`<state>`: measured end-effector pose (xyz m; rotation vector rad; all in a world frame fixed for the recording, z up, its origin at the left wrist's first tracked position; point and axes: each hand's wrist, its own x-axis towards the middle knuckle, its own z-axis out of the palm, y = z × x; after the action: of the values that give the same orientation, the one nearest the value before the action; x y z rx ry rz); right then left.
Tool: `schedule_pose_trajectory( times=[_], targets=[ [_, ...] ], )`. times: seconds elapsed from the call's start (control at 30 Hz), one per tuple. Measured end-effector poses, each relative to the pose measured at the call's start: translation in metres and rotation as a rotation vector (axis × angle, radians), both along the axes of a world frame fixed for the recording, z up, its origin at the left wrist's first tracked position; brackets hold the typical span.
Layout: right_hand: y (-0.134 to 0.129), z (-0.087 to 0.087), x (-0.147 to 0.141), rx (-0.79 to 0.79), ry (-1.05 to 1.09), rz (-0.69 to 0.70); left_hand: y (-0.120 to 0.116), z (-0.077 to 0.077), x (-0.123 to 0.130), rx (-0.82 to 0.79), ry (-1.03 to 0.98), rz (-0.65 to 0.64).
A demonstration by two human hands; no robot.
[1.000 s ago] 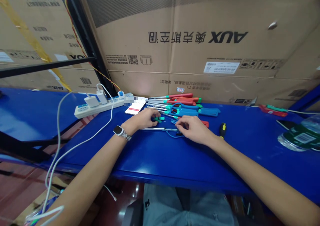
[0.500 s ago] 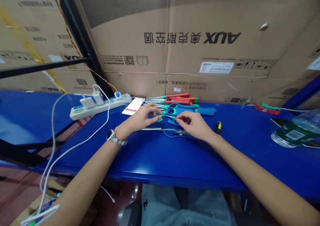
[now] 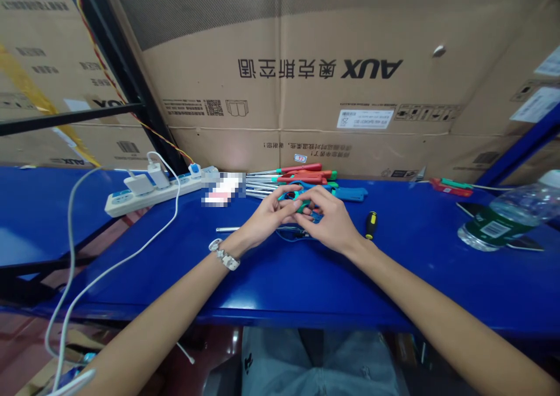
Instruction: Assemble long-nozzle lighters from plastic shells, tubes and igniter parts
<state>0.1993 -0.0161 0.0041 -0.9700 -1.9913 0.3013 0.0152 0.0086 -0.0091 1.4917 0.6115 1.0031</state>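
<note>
My left hand and my right hand meet above the blue table, fingertips closed together around a small green plastic piece. Fingers cover most of that piece. Just below them lies an opened blue lighter casing, largely hidden, and a thin metal tube sticks out to the left from under my left hand. Behind my hands is a pile of long-nosed lighters, red ones and blue ones, their metal tubes pointing left.
A yellow-and-black screwdriver lies right of my right hand. Farther right are a water bottle and a red lighter. A power strip with white cables stands left. Cardboard walls the back edge.
My hands have come closer together, and their fingertips now meet around the small green piece. The left hand moved right. The camera view shifted slightly.
</note>
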Motion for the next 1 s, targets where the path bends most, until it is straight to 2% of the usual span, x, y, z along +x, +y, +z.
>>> schedule_pose_trajectory(
  times=[0.1, 0.17, 0.23, 0.37, 0.43, 0.5, 0.63, 0.87, 1.0],
  targets=[
    [-0.003, 0.002, -0.002, -0.014, -0.047, -0.004, 0.000, 0.002, -0.006, 0.006, 0.036, -0.001],
    [-0.002, 0.003, -0.002, -0.033, -0.047, 0.000, 0.002, 0.005, -0.010, 0.075, 0.106, 0.004],
    [0.001, 0.002, -0.001, -0.092, -0.005, 0.023, 0.003, 0.007, -0.015, 0.247, 0.200, 0.046],
    [0.007, -0.004, -0.002, -0.344, 0.134, 0.135, -0.003, 0.014, -0.022, 0.769, 0.405, 0.212],
    [0.008, -0.006, -0.003, -0.442, 0.184, 0.181, -0.007, 0.018, -0.023, 0.905, 0.471, 0.214],
    [0.007, -0.008, -0.006, -0.492, 0.219, 0.198, -0.009, 0.020, -0.024, 0.953, 0.498, 0.196],
    [0.004, -0.005, -0.008, -0.528, 0.328, 0.157, -0.006, 0.017, -0.023, 0.916, 0.493, 0.215],
    [0.009, 0.001, 0.001, -0.474, 0.396, 0.300, -0.005, 0.016, -0.018, 0.476, 0.285, 0.165],
    [0.013, -0.001, 0.000, -0.453, 0.433, 0.292, -0.006, 0.016, -0.015, 0.318, 0.199, 0.124]
  ],
)
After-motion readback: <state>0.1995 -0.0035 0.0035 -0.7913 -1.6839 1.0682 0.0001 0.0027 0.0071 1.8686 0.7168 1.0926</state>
